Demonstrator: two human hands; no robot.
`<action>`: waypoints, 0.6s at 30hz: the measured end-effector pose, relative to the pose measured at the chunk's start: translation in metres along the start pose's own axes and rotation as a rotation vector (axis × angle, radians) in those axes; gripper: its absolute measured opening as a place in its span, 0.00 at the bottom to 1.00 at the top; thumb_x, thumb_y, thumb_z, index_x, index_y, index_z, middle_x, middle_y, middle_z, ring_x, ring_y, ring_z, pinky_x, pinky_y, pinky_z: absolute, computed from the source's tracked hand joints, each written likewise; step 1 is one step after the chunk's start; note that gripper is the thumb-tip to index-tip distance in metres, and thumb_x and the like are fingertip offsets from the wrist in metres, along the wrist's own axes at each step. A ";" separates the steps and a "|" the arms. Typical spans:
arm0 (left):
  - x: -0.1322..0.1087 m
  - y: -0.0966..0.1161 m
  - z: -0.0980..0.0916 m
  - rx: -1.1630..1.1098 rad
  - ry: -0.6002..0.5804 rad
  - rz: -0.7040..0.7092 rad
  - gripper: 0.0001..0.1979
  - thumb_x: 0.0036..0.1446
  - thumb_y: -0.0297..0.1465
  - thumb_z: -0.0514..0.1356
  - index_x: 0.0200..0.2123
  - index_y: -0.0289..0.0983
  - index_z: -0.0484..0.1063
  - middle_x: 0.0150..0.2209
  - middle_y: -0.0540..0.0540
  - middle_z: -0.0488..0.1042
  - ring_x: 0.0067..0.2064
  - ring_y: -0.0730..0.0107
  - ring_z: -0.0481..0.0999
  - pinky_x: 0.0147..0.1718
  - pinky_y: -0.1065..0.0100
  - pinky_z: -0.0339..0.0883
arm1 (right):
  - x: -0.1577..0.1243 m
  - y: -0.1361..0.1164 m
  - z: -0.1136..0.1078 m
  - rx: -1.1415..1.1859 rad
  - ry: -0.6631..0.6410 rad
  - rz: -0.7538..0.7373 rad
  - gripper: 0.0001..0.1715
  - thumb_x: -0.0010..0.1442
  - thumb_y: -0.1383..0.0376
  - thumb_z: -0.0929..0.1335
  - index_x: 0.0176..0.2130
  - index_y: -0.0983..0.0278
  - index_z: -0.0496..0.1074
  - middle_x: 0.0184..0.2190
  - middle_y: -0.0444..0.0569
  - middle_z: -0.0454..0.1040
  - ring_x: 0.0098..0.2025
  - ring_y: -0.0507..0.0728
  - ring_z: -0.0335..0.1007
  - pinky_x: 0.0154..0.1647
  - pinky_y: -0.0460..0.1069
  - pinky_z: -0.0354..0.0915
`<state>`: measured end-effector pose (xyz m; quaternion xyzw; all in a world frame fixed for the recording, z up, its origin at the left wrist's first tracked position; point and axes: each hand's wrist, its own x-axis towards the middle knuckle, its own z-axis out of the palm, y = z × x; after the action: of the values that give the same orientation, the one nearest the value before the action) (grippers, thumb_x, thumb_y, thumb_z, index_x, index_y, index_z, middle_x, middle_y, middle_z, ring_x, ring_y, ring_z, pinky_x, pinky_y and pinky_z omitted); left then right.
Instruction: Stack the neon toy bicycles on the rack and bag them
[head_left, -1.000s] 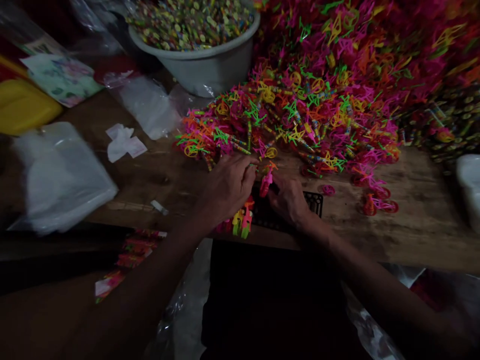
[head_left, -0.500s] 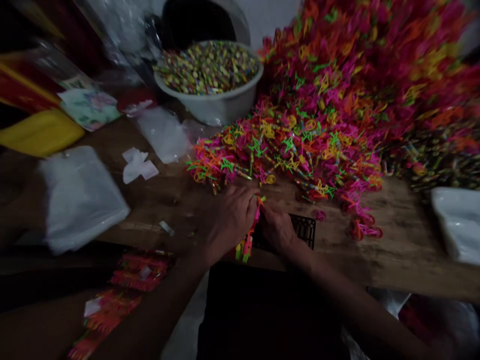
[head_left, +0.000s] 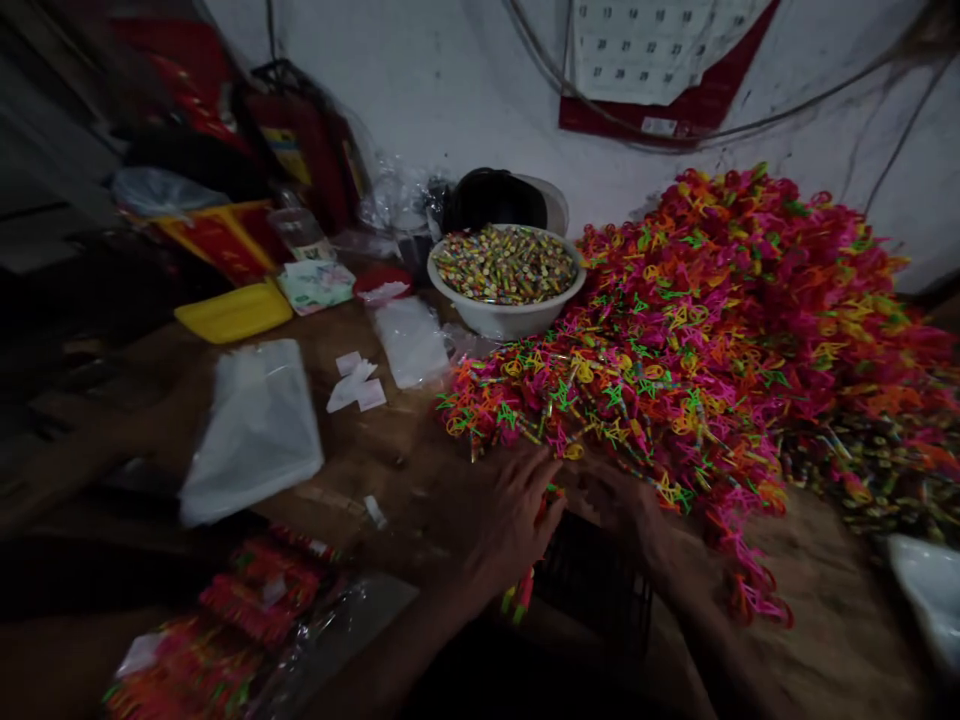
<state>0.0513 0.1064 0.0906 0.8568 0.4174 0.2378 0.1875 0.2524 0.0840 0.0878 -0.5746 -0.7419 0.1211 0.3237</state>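
My left hand is closed around a small bundle of bright plastic pieces; pink and yellow-green ends stick out below the palm, and a bit of green and orange shows by the thumb. Its fingertips reach the front edge of a large heap of pink, orange, yellow and green plastic pieces. To its right, my right hand is at the heap's edge, above a black slotted tray. Its fingers are dark and smeared, so what they touch is unclear.
A white basin full of small patterned tubes stands behind. Clear plastic bags, paper slips and a yellow tray lie left. Packed bright pieces lie lower left; a white dish is far right.
The view has tilted up, bringing the wall and calendar into sight. My right hand has moved away from the bundle toward the heap; my left hand keeps the bundle.
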 end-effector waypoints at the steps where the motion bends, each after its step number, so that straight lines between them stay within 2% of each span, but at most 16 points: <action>1: 0.000 0.001 0.001 -0.013 -0.002 -0.004 0.19 0.71 0.33 0.56 0.61 0.36 0.72 0.66 0.36 0.71 0.67 0.50 0.70 0.66 0.46 0.68 | 0.015 0.001 -0.005 0.031 0.009 0.018 0.19 0.68 0.67 0.62 0.45 0.53 0.81 0.33 0.47 0.84 0.28 0.60 0.81 0.27 0.53 0.75; 3: 0.000 0.002 0.003 -0.037 -0.025 -0.011 0.15 0.70 0.31 0.56 0.56 0.37 0.75 0.61 0.37 0.75 0.63 0.51 0.73 0.63 0.46 0.69 | 0.047 -0.002 -0.004 0.118 -0.010 0.056 0.17 0.70 0.65 0.63 0.45 0.57 0.81 0.39 0.49 0.85 0.35 0.59 0.83 0.36 0.52 0.77; 4: 0.001 0.003 0.004 -0.051 -0.044 -0.013 0.14 0.69 0.30 0.57 0.54 0.38 0.76 0.57 0.39 0.77 0.61 0.52 0.74 0.62 0.47 0.70 | 0.064 -0.005 0.003 0.107 -0.065 0.054 0.15 0.70 0.65 0.63 0.44 0.58 0.81 0.41 0.51 0.85 0.37 0.58 0.83 0.40 0.51 0.76; 6: 0.002 0.004 0.005 -0.068 -0.068 -0.027 0.11 0.69 0.28 0.58 0.50 0.38 0.78 0.52 0.41 0.79 0.58 0.53 0.75 0.61 0.48 0.69 | 0.091 -0.011 0.024 -0.029 -0.190 0.045 0.12 0.68 0.65 0.67 0.47 0.61 0.79 0.43 0.55 0.84 0.40 0.59 0.83 0.43 0.50 0.75; 7: 0.002 0.004 0.005 -0.062 -0.074 -0.034 0.10 0.68 0.28 0.58 0.48 0.38 0.78 0.49 0.41 0.79 0.56 0.54 0.75 0.60 0.48 0.69 | 0.100 -0.012 0.036 -0.098 -0.247 0.039 0.13 0.66 0.65 0.69 0.50 0.63 0.78 0.43 0.58 0.84 0.41 0.60 0.83 0.43 0.50 0.74; 10: 0.001 0.005 0.004 -0.027 -0.091 -0.036 0.08 0.69 0.30 0.58 0.44 0.38 0.78 0.45 0.43 0.79 0.52 0.55 0.75 0.57 0.49 0.70 | 0.115 -0.010 0.069 -0.206 -0.341 0.032 0.19 0.65 0.67 0.70 0.55 0.66 0.75 0.43 0.62 0.83 0.44 0.63 0.82 0.44 0.52 0.74; 12: 0.001 0.005 0.004 -0.023 -0.089 -0.033 0.08 0.70 0.31 0.58 0.46 0.40 0.77 0.46 0.45 0.79 0.52 0.56 0.74 0.56 0.51 0.70 | 0.120 -0.005 0.081 -0.220 -0.377 0.037 0.18 0.65 0.67 0.68 0.54 0.68 0.75 0.40 0.62 0.83 0.42 0.63 0.81 0.44 0.53 0.73; 15: 0.003 0.006 0.004 -0.017 -0.079 -0.040 0.09 0.70 0.32 0.57 0.49 0.39 0.76 0.48 0.44 0.79 0.53 0.55 0.74 0.57 0.52 0.70 | 0.123 0.001 0.075 -0.180 -0.383 0.042 0.14 0.66 0.65 0.67 0.48 0.69 0.77 0.31 0.56 0.81 0.32 0.60 0.78 0.36 0.50 0.70; 18: 0.006 0.004 -0.001 -0.017 -0.097 -0.035 0.13 0.72 0.30 0.53 0.53 0.37 0.74 0.52 0.41 0.80 0.55 0.54 0.76 0.60 0.49 0.69 | 0.114 0.008 0.044 -0.040 -0.321 0.033 0.16 0.66 0.57 0.67 0.44 0.65 0.78 0.25 0.46 0.76 0.28 0.55 0.71 0.31 0.48 0.67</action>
<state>0.0567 0.1086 0.0953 0.8583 0.4207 0.1961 0.2190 0.2169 0.2012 0.0891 -0.5662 -0.7769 0.2019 0.1874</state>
